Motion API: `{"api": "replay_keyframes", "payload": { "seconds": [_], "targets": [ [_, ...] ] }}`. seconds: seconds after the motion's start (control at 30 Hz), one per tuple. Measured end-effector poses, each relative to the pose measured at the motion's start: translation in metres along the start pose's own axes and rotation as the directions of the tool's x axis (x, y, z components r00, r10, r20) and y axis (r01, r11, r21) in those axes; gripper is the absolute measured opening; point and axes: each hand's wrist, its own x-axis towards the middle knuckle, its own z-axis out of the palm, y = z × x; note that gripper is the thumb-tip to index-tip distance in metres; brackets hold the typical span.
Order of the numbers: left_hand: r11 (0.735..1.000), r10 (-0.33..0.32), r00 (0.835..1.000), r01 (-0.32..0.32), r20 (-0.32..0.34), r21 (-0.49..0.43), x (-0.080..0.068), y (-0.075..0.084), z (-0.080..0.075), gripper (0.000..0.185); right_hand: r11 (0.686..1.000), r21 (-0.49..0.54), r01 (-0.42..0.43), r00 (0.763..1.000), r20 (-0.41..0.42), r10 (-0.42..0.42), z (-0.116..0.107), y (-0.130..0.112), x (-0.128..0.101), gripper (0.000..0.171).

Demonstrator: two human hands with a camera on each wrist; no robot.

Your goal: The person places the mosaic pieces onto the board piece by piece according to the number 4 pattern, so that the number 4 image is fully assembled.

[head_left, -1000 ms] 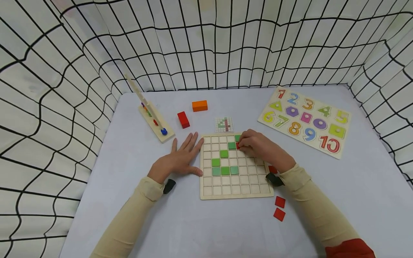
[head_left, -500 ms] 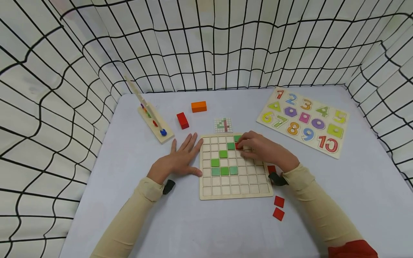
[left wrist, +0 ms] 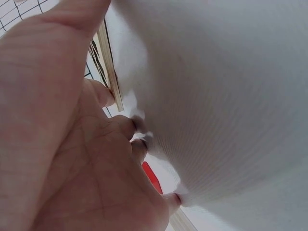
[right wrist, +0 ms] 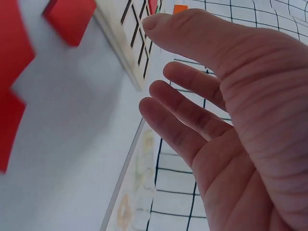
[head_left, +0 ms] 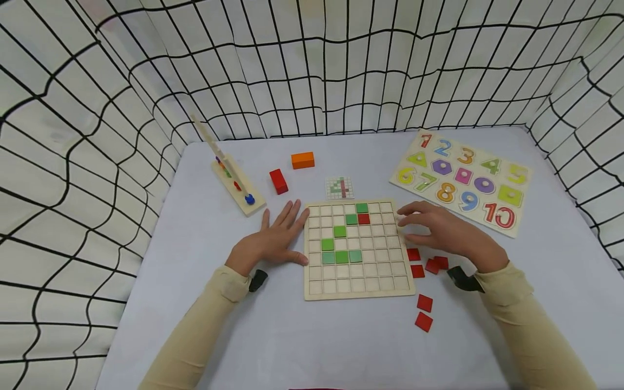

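Fingers spread flat, the left hand (head_left: 270, 244) steadies the grid board (head_left: 358, 290) by its left edge (one red tile (head_left: 363, 219) already seated) while the empty, loosely open right hand (head_left: 446, 232) hovers over loose red tiles (head_left: 423, 261).

Pattern card (head_left: 338, 187) too small

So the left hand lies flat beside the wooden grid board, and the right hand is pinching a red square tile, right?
Not quite. In the head view the right hand holds nothing; its fingers are relaxed beside the wooden grid board, above loose red square tiles. The left hand does lie flat.
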Motion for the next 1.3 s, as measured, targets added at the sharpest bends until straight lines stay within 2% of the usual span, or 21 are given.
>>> {"api": "replay_keyframes", "payload": {
  "seconds": [0.2,0.33,0.47,0.6,0.77,0.93,1.1,1.3],
  "targets": [
    [0.999,-0.014,1.0,0.014,0.002,0.035,-0.001,0.004,-0.001,0.126,1.0,-0.013,-0.024,1.0,-0.016,0.023,0.0,0.011,-0.022,0.034],
    [0.999,-0.014,1.0,0.014,-0.001,0.029,-0.001,0.004,-0.002,0.125,0.997,0.045,-0.055,0.998,0.011,0.055,0.006,0.013,-0.031,0.031],
    [1.0,-0.012,1.0,0.012,0.004,0.02,0.0,0.004,-0.002,0.126,0.992,0.122,0.012,0.999,0.031,-0.016,0.016,0.01,-0.034,0.022],
    [1.0,-0.002,1.0,0.002,-0.005,-0.016,0.002,0.0,0.001,0.127,0.988,0.106,0.108,0.994,-0.004,-0.108,0.024,0.008,-0.035,0.022],
    [0.999,0.004,1.0,-0.005,-0.01,-0.04,0.004,-0.002,0.004,0.127,0.993,0.072,0.091,0.996,-0.016,-0.09,0.02,0.006,-0.037,0.022],
    [1.0,0.006,1.0,-0.006,-0.01,-0.023,0.0,0.0,0.001,0.127,0.996,0.048,0.077,0.996,-0.059,-0.074,0.013,0.006,-0.032,0.024],
    [1.0,-0.007,1.0,0.006,-0.009,-0.003,-0.003,0.001,0.0,0.126,0.989,0.013,0.148,0.984,-0.098,-0.146,0.013,0.006,-0.019,0.026],
    [0.999,0.014,1.0,-0.014,-0.012,-0.035,-0.002,0.0,0.0,0.126,0.978,0.006,0.208,0.971,-0.124,-0.205,0.013,0.004,-0.005,0.026]
  ]
}}
